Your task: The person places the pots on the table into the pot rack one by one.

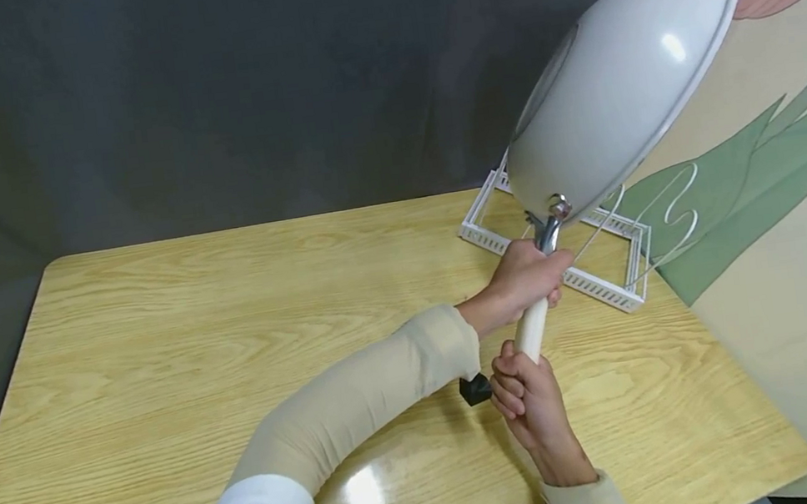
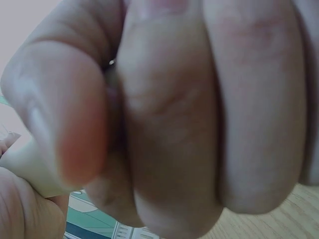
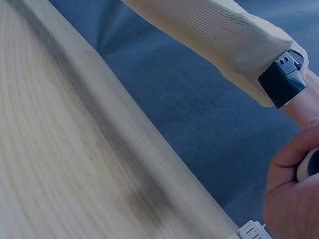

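Note:
A white wok (image 1: 625, 82) is held up over the table's right side, its rounded outside toward me and its rim facing right. A bright metal joint (image 1: 548, 230) links it to a cream handle (image 1: 534, 328). My left hand (image 1: 527, 274) grips the handle's upper part, just below the metal. Farther down, my right hand (image 1: 530, 396) wraps round its lower end. Curled left fingers (image 2: 169, 114) fill the left wrist view, with the handle (image 2: 37, 164) showing behind the thumb. In the right wrist view the handle's dark-centred end (image 3: 313, 163) pokes out of my right fist.
Behind and below the wok, a white rack (image 1: 604, 286) with curled wire dividers stands at the table's back right. The wooden table (image 1: 197, 353) meets a dark curtain (image 1: 241, 95) at its far edge. A green-and-pink patterned wall (image 1: 787, 238) lies to the right.

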`<state>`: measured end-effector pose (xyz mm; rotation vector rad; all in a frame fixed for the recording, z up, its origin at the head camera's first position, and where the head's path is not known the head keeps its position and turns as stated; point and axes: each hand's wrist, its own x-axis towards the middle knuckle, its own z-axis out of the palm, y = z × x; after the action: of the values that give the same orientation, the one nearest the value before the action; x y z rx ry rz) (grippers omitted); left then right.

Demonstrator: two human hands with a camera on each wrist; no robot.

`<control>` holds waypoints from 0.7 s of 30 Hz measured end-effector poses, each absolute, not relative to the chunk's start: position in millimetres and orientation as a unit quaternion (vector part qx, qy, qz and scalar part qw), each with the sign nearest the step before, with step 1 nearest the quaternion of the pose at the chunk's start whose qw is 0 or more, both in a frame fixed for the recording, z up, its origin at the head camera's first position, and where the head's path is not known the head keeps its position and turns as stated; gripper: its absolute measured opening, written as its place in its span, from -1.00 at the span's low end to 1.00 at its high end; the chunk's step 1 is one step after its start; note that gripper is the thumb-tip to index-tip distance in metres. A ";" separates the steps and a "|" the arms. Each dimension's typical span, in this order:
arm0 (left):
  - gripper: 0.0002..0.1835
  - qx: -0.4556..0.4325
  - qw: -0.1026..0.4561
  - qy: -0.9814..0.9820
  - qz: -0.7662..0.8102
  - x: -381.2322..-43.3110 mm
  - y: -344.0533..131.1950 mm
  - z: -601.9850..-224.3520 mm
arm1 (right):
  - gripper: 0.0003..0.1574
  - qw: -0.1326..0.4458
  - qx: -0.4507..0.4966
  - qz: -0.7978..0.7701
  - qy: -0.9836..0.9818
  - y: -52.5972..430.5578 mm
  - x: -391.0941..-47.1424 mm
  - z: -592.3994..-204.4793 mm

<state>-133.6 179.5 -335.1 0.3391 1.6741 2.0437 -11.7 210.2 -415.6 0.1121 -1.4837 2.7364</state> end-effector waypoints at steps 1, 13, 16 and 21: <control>-0.75 0.123 0.236 0.611 0.745 -133.7 180.0 -335.3 | -0.59 0.010 0.041 0.880 -0.473 210.8 -11.8 -415.7; -0.60 0.128 0.234 0.650 0.711 -133.2 184.5 -338.5 | -0.63 -0.015 0.060 0.901 -0.430 213.8 -12.1 -418.8; -0.58 0.123 0.239 0.653 0.708 -132.5 186.2 -339.5 | -0.66 -0.023 0.067 0.908 -0.414 214.0 -11.7 -420.0; -0.58 0.119 0.236 0.653 0.710 -132.8 187.4 -340.3 | -0.63 -0.030 0.073 0.912 -0.402 215.3 -11.9 -420.5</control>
<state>-132.8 187.4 -340.3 0.3277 1.7896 1.9475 -11.9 215.3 -420.5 0.2353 -1.2871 2.9227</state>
